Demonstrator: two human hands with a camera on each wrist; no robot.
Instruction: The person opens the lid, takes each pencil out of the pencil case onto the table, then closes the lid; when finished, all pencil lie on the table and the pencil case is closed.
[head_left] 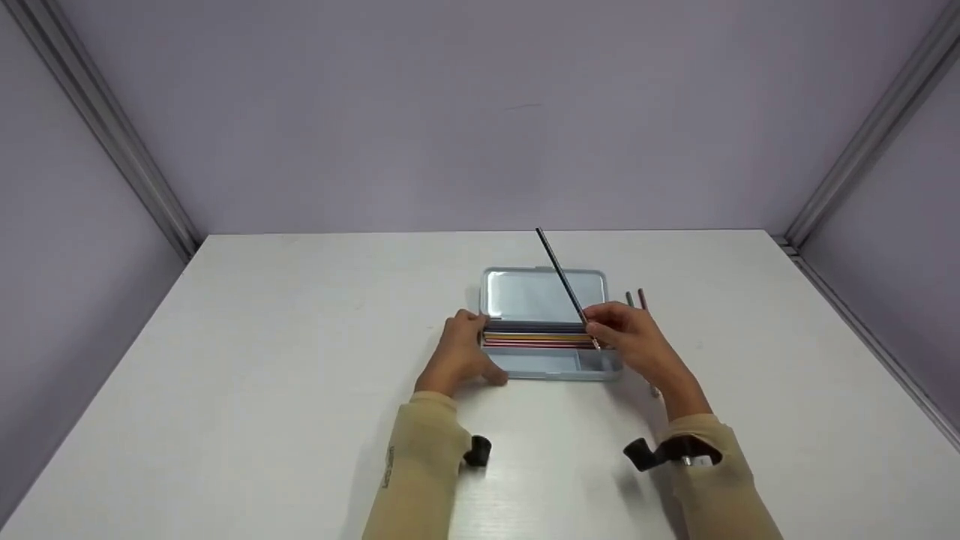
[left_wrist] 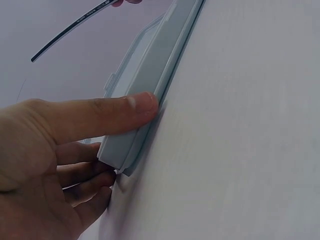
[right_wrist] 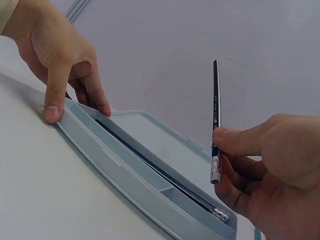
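Beige sleeves sit nearest you, each wrist carrying a black camera mount. Beyond them, your left hand [head_left: 459,352] braces the pencil case [head_left: 551,365] at its left end: the thumb lies along the front wall and the other fingers curl over the left rim, likely to stop the light blue plastic case from sliding on the white tabletop [head_left: 262,375].

At the case's right end, your right hand [head_left: 634,337] pinches a black pencil [head_left: 562,281] low down, near its eraser end, thumb against fingers. Holding it there leaves the shaft free to swing down into the tray. Its long axis runs from the eraser end at your fingers, just above the tray's right side, up and away toward the far left, crossing over the open lid [head_left: 540,292]; the sharpened end hangs past the lid's far edge.

Inside the case, a row of coloured pencils [head_left: 536,337] lies lengthwise, parallel to the front wall. Right of the case, 2 more pencils [head_left: 637,300] rest on the tabletop, pointing away from you.
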